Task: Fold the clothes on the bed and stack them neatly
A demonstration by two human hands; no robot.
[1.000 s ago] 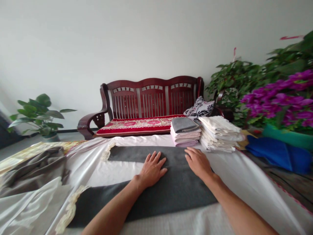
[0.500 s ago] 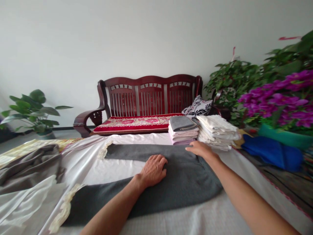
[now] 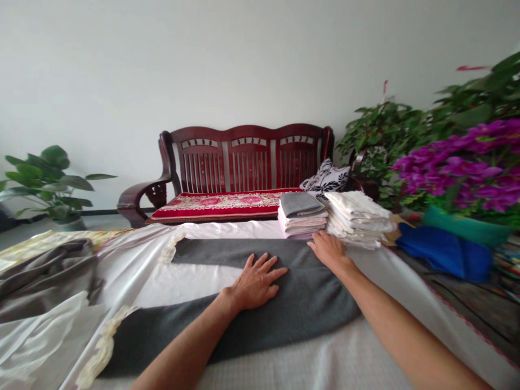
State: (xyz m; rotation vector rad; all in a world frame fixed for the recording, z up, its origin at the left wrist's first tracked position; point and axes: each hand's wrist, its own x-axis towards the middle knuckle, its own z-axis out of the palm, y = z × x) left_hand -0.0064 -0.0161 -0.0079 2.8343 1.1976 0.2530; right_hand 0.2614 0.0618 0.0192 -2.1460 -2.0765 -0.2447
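Observation:
Dark grey trousers (image 3: 309, 303) with cream lace cuffs (image 3: 99, 346) lie spread on a white cloth (image 3: 195, 279), legs pointing left and waist to the right. My left hand (image 3: 258, 281) rests flat on them near where the legs part, fingers spread. At the far corner of the waist, my right hand (image 3: 328, 250) lies on the edge of the fabric with its fingers stretched out. Just beyond that hand stand a folded stack topped by a grey piece (image 3: 301, 204) and a stack of folded white cloths (image 3: 357, 216).
A crumpled grey-brown garment (image 3: 44, 276) and a sheer white cloth (image 3: 40, 341) lie at the left. Behind is a wooden bench (image 3: 247, 157) with a red floral cover. Purple flowers (image 3: 459, 162) and blue fabric (image 3: 447, 252) are on the right.
My left hand has flattened and its fingers have spread apart on the trousers. My right hand has shifted slightly at the waist corner, its fingers now lying flatter. The view has turned a little.

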